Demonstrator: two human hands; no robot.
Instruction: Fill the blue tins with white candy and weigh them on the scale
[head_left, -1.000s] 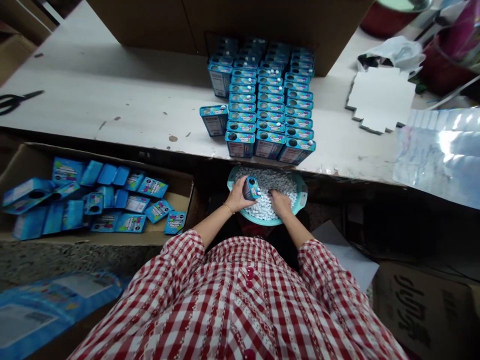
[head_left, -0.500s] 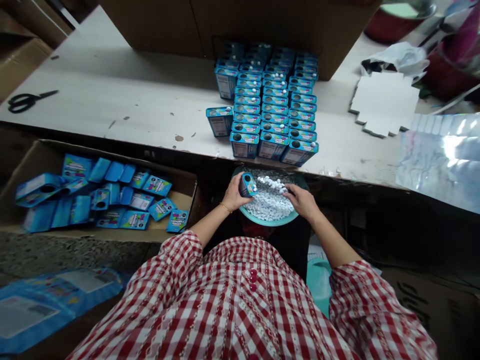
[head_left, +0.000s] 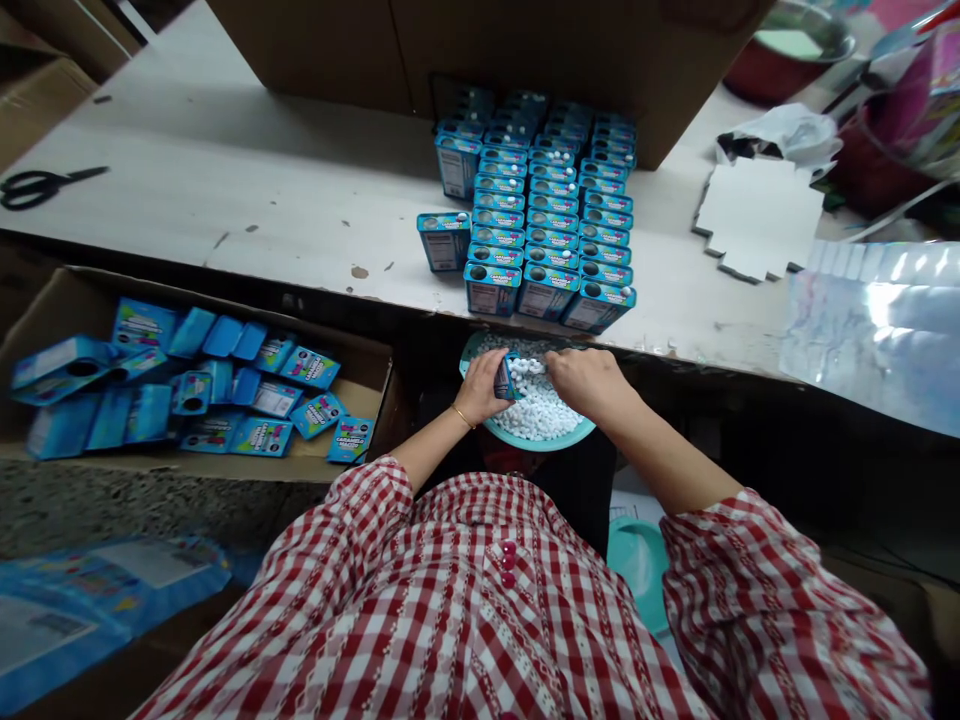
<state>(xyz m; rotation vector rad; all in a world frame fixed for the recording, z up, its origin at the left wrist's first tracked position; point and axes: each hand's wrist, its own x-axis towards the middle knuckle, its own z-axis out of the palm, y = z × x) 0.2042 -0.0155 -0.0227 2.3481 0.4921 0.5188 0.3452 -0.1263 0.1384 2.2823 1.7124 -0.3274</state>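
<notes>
My left hand [head_left: 484, 388] is closed round a small blue candy box [head_left: 505, 377], tilted over a turquoise bowl [head_left: 529, 443]. Small round white candies [head_left: 546, 415] fill the bowl. My right hand [head_left: 589, 380] is closed on what looks like a scoop, mostly hidden by the fingers. Candies carried in it [head_left: 529, 368] lie against the mouth of the box. Both hands are over the bowl, close together.
Rows of blue boxes [head_left: 551, 235] stand on the white table [head_left: 300, 200]. A carton [head_left: 382, 410] at left holds loose blue boxes. Scissors [head_left: 49, 188] and flat white cardboard [head_left: 757, 215] lie on the table. A large brown carton [head_left: 525, 50] stands behind.
My right hand has moved left and turned over, bringing the candies to the box. My left hand has shifted slightly right and tipped the box toward them.
</notes>
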